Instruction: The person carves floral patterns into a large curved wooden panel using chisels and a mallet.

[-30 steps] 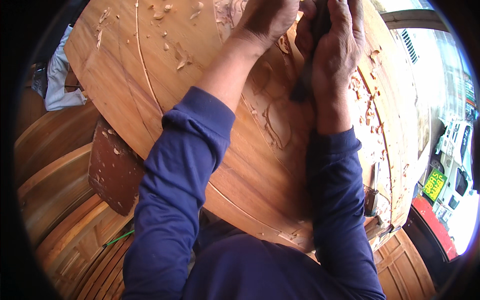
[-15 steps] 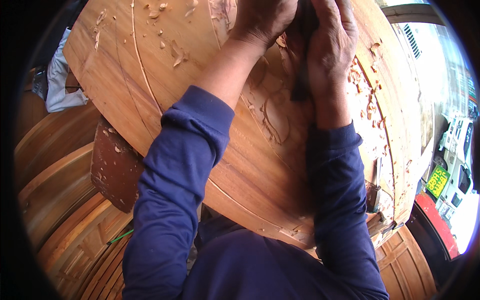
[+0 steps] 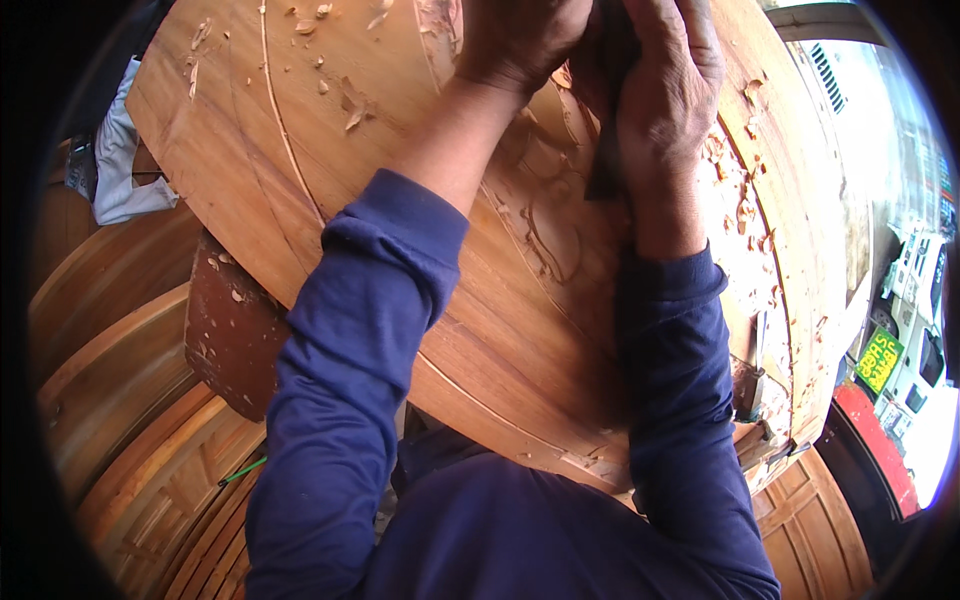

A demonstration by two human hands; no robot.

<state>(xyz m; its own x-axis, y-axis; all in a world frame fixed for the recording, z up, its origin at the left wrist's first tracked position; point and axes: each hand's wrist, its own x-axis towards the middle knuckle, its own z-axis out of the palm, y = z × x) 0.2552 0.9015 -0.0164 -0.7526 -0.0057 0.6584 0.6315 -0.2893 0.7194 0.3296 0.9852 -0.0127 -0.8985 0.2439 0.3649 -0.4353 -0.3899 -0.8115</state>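
Observation:
Both of my hands are at the top edge of the view, over a wide wooden panel [image 3: 490, 340] with a carved scroll pattern [image 3: 550, 240]. My left hand [image 3: 525, 40] is bent at the wrist and closed; its fingertips run out of the picture, so what it grips is hidden. My right hand [image 3: 668, 95] lies along a dark, straight-ended tool [image 3: 603, 165], with fingers pressed together against it. The tool's kind and its working end cannot be made out. Curled wood shavings [image 3: 355, 105] are scattered on the panel, on both sides of my hands.
Several curved wooden panels [image 3: 110, 330] stand low at the left, beside a reddish-brown board [image 3: 232, 330]. A white cloth [image 3: 125, 170] hangs at the far left. A metal clamp-like piece [image 3: 752, 385] sits by the panel's right edge. A white vehicle [image 3: 910, 300] shows outside at right.
My hands have barely moved; the right hand has shifted very slightly right. The dark tool stays between them, and the panel looks the same.

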